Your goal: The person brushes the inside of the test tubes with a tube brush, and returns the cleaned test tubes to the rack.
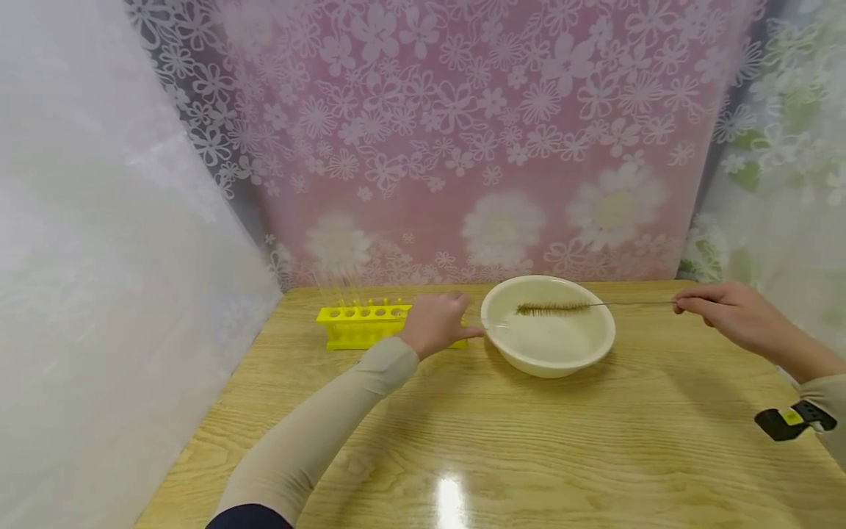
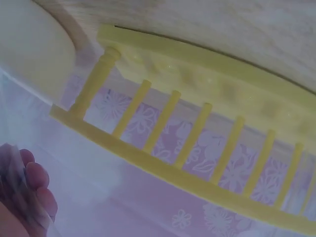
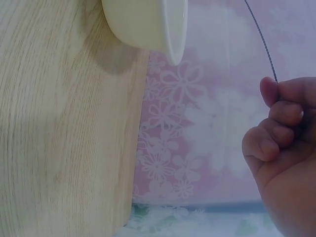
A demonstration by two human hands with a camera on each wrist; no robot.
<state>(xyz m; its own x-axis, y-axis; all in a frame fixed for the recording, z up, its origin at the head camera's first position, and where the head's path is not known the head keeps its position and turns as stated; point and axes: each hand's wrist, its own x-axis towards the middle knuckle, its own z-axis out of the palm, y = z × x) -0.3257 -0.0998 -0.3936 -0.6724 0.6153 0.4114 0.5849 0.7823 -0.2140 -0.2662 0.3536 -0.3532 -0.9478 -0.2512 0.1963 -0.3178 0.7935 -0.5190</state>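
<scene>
My left hand (image 1: 432, 323) grips a clear glass test tube (image 1: 497, 325), whose end reaches over the left rim of a white basin (image 1: 548, 364). In the left wrist view, curled fingers (image 2: 38, 180) wrap round the see-through glass. My right hand (image 1: 734, 316) pinches the twisted wire handle of a test tube brush (image 1: 554, 309) between thumb and fingers. Its brown bristles lie level above the basin, pointing left toward the tube. Behind the left hand stands a yellow test tube rack (image 1: 360, 316), partly hidden by that hand.
Several clear tubes (image 1: 340, 286) stand upright in the left part of the rack. The wooden table (image 1: 423, 426) ends at a flowered pink curtain (image 1: 463, 147). White sheets hang at the left and right sides.
</scene>
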